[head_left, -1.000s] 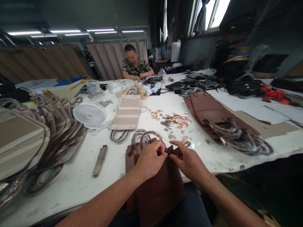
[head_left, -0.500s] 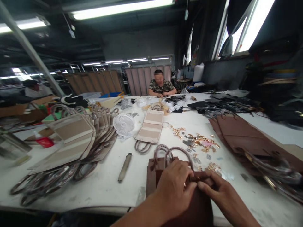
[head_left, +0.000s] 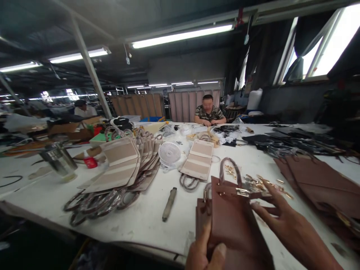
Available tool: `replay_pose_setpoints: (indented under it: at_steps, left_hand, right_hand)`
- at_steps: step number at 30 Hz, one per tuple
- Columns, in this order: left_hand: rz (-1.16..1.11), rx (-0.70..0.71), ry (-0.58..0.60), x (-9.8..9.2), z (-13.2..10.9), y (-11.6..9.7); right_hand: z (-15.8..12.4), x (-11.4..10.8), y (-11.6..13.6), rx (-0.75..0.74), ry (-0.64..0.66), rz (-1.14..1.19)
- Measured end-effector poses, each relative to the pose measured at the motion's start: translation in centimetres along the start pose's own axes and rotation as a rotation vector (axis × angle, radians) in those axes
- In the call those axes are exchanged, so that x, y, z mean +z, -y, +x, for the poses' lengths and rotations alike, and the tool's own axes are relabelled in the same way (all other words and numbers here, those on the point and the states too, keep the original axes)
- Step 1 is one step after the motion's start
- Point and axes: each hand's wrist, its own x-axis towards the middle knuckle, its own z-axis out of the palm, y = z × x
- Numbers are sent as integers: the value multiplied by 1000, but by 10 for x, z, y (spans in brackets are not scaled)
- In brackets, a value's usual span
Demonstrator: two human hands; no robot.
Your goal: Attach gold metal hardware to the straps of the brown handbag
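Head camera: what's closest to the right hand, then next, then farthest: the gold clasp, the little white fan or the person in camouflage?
1. Gold clasp, on the brown bag, just beside the right hand.
2. White fan, farther off, to the left.
3. Person in camouflage, far across the table.

Uneven light fills this workshop. A long fluorescent tube [head_left: 182,35] overhead burns almost white, and the window [head_left: 334,48] at upper right blows out completely, leaving the wall beneath it nearly black. The white table [head_left: 140,225] reads bright, with only faint, soft shadows under what lies on it. We see the wide lens bend the ceiling post [head_left: 90,71] and stretch the frame's edges. At the bottom, our left hand [head_left: 205,257] and right hand [head_left: 287,228] look soft and slightly smeared, as does the brown bag [head_left: 233,225] between them. Its gold clasp [head_left: 242,192] throws a small glint. The far room sinks into dim haze.
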Motion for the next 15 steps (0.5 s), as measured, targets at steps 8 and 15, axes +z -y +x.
replay_pose_setpoints:
  at_steps: [8,15]
  left_hand:
    - [64,256,186,34,42,-33]
    - [-15,152,378,43,71,-37]
  right_hand:
    - [-31,14,29,-63,273,45]
    - [-3,-29,26,89,580,145]
